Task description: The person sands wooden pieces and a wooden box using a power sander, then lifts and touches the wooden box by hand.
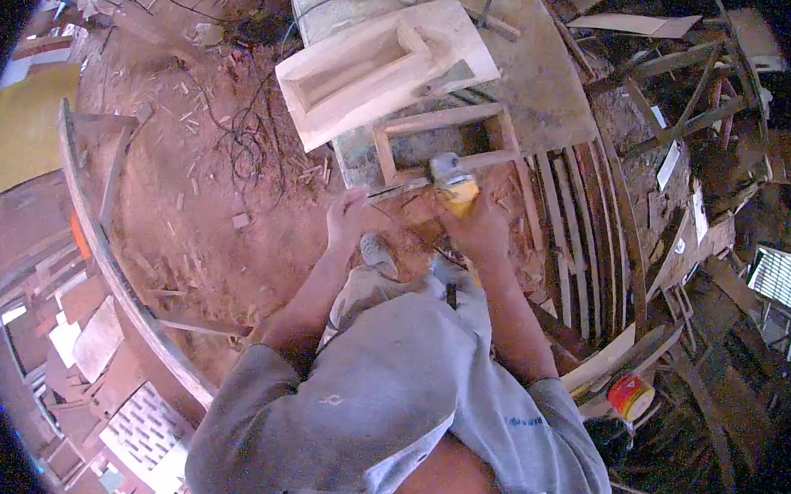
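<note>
My right hand [477,223] is wrapped round a yellow tape measure [458,191] with a grey top, just below a small rectangular wooden frame [444,121]. A thin dark strip [397,191] runs left from the tape measure to my left hand [348,210], whose fingers pinch its end. The small frame rests on the work surface. Above it, a wide pale board [454,33] carries a box-like wooden frame [357,68].
Long wooden slats [576,249] lie side by side at the right. A red and yellow can [631,397] stands at the lower right. Cables [253,139] and wood scraps lie on the dirt floor. A curved wooden rail [105,252] crosses the left side.
</note>
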Demonstrator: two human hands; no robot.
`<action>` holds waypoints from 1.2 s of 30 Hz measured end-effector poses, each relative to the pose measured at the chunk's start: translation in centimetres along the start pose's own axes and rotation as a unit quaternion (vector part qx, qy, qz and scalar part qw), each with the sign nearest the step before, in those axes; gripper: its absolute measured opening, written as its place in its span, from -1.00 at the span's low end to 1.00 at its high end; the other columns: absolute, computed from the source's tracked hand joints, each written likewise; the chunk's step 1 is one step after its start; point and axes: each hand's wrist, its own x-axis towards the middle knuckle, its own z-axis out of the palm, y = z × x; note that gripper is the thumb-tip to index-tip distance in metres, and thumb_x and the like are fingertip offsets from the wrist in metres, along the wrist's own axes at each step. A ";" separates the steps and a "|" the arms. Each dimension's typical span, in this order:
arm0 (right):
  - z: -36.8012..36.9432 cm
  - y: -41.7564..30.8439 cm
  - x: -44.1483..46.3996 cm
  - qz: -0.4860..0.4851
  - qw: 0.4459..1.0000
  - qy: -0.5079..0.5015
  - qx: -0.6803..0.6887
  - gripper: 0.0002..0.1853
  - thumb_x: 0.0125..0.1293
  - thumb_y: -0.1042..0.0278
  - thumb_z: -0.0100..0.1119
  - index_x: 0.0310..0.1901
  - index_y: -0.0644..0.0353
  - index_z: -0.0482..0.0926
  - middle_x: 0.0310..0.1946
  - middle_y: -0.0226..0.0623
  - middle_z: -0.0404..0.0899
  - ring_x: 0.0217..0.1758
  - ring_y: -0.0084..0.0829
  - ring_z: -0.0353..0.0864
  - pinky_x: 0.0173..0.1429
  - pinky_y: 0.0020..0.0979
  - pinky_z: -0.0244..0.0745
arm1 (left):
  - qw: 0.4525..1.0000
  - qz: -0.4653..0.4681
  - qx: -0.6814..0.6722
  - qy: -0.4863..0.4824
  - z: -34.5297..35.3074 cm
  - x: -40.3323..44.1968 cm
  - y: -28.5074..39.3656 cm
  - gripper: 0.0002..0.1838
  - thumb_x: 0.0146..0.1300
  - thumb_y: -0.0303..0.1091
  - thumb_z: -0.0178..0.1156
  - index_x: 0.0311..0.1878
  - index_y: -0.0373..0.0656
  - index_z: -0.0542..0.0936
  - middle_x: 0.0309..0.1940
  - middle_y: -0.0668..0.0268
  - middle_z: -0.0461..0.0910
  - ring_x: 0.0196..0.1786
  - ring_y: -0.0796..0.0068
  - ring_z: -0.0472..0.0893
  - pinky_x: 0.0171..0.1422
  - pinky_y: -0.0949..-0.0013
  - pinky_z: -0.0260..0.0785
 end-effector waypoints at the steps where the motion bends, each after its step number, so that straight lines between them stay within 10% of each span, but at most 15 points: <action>1: 0.6 -1.0 -0.4 -0.001 1.000 -0.014 -0.018 0.00 0.19 -0.46 0.36 0.30 0.38 0.39 -0.21 0.19 0.74 -0.11 0.26 0.75 -0.04 0.13 0.65 | 0.998 -0.035 -0.054 -0.011 0.1 0.5 -0.9 -0.74 0.39 -0.54 0.20 0.10 -0.33 0.68 0.06 0.22 0.73 0.13 0.35 0.67 0.29 0.34 0.48; 15: 0.0 -3.9 -1.4 0.025 0.998 -0.059 0.005 0.05 0.23 -0.35 0.35 0.44 0.46 0.28 -0.10 0.19 0.75 -0.03 0.21 0.76 0.06 0.09 0.67 | 0.896 -0.223 -0.383 -0.018 3.3 4.8 -2.2 -0.52 0.39 -0.25 0.29 0.26 -0.33 0.55 0.11 0.18 0.67 0.17 0.21 0.67 0.33 0.14 0.53; 22: -1.6 4.2 1.2 0.049 0.997 0.062 0.018 -0.06 0.21 -0.24 0.42 0.35 0.44 0.35 0.01 0.21 0.71 0.08 0.19 0.73 0.12 0.08 0.65 | 0.984 0.114 0.104 -0.087 5.7 2.8 0.3 -0.36 0.32 -0.01 0.46 0.29 -0.27 0.54 0.08 0.17 0.68 0.12 0.23 0.65 0.23 0.20 0.50; 24: -3.5 5.0 1.8 0.042 0.996 0.060 0.041 -0.06 0.21 -0.21 0.44 0.37 0.43 0.35 0.04 0.20 0.71 0.11 0.17 0.72 0.15 0.06 0.64 | 0.996 -0.072 0.030 -0.037 7.2 1.4 7.6 -0.33 0.31 0.02 0.49 0.29 -0.26 0.55 0.06 0.18 0.69 0.07 0.27 0.64 0.18 0.24 0.48; 36: -4.9 15.9 8.0 0.173 0.979 0.093 0.058 -0.17 0.21 -0.13 0.44 0.33 0.33 0.45 0.04 0.20 0.71 0.14 0.18 0.71 0.17 0.04 0.62 | 0.988 -0.076 0.131 -0.005 7.5 1.3 9.2 -0.38 0.36 -0.07 0.46 0.25 -0.39 0.57 0.01 0.16 0.70 0.03 0.33 0.65 0.14 0.27 0.50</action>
